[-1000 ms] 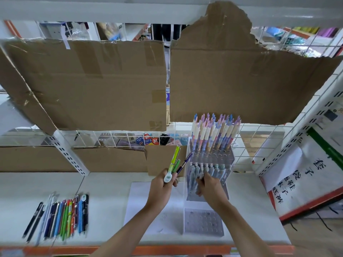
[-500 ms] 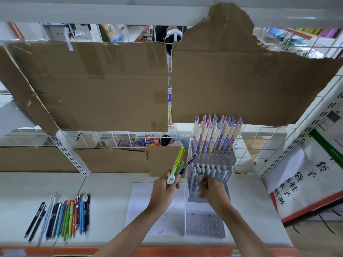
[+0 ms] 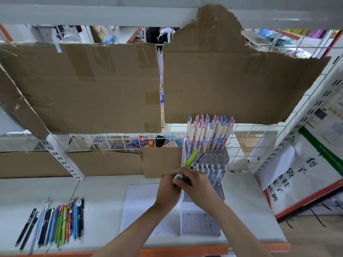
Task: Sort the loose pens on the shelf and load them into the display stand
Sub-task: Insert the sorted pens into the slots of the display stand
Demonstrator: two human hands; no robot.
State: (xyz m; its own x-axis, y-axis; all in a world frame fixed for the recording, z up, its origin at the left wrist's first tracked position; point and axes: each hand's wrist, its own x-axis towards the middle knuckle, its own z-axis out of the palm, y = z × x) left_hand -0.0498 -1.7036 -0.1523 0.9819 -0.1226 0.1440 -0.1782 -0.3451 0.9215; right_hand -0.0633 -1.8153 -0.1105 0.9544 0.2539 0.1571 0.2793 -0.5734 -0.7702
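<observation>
Hands have met: my right hand (image 3: 197, 184) has left the stand (image 3: 206, 175) and now pinches a pen from the bunch (image 3: 193, 158) my left hand (image 3: 168, 188) grips, just near-left of the stand; loading comes next, I judge.

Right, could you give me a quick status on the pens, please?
Left hand grips pen bundle. Right hand reaching onto bundle; grip unclear. Display stand part-loaded; loose pens remain. Nothing blocking.

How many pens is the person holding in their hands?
3 show: a green pen and a dark pen sticking up above the hands, and a white-capped pen between the left hand and right hand. More may be hidden.
</observation>
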